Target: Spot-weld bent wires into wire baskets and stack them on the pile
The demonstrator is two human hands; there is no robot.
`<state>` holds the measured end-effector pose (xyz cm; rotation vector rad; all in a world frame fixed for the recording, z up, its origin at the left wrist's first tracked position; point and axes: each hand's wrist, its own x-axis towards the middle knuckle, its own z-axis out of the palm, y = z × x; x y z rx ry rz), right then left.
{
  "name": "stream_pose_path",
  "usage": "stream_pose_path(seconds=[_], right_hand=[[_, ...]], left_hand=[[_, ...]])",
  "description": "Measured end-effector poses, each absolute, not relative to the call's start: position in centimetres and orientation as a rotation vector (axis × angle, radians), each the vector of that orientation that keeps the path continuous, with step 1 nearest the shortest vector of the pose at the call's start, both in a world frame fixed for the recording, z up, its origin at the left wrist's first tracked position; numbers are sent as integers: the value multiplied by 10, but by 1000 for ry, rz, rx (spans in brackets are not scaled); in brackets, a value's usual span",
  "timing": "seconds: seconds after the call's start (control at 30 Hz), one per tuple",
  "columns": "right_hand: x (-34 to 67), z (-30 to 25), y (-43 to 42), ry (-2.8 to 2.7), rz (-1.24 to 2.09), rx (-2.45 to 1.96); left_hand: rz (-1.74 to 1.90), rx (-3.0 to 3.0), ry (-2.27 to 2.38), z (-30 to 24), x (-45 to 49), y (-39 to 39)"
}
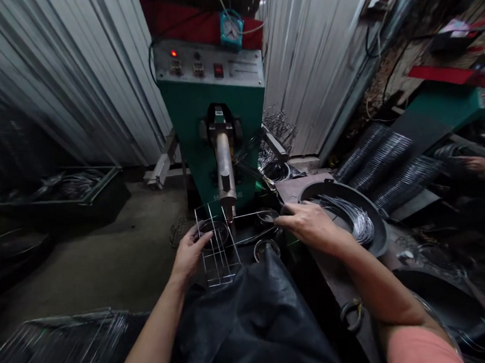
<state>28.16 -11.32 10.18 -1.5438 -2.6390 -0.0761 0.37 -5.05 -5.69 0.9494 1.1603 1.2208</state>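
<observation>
A person's left hand (pixel 191 251) curls around the thin silver wire of a rectangular wire frame (pixel 220 261), apparently holding it. The frame lies just right of that hand, directly below a silver cylindrical machine arm (pixel 224 166) on a green metal machine (pixel 211 105), its long axis running near to far. The right hand (pixel 308 225) is nearer the far right end of a wire reaching out from the frame, palm down with fingers spread; whether it grips that wire cannot be told. Beside it, a round dark metal pan (pixel 355 194) holds curved silver wires (pixel 350 220). A black apron (pixel 254 326) fills the near middle. At far right, a co-worker's hand (pixel 476 164) reaches in, partly cut off by shadow. The frame's thin wires are hard to trace against the dark background.
</observation>
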Motion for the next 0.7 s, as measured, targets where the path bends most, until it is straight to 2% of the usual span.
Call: stream_pose_path(seconds=[0.1, 0.2, 0.33, 0.7], right_hand=[[282, 72, -95, -2486, 169, -1418], [284, 20, -71, -2238, 414, -1300], [277, -35, -49, -2004, 397, -1302], [272, -50, -33, -1993, 335, -1272]], left_hand=[[1262, 945, 1157, -56, 6, -50], [1274, 940, 1135, -54, 8, -51], [1283, 948, 1121, -52, 8, -50], [1298, 949, 1080, -53, 11, -43]])
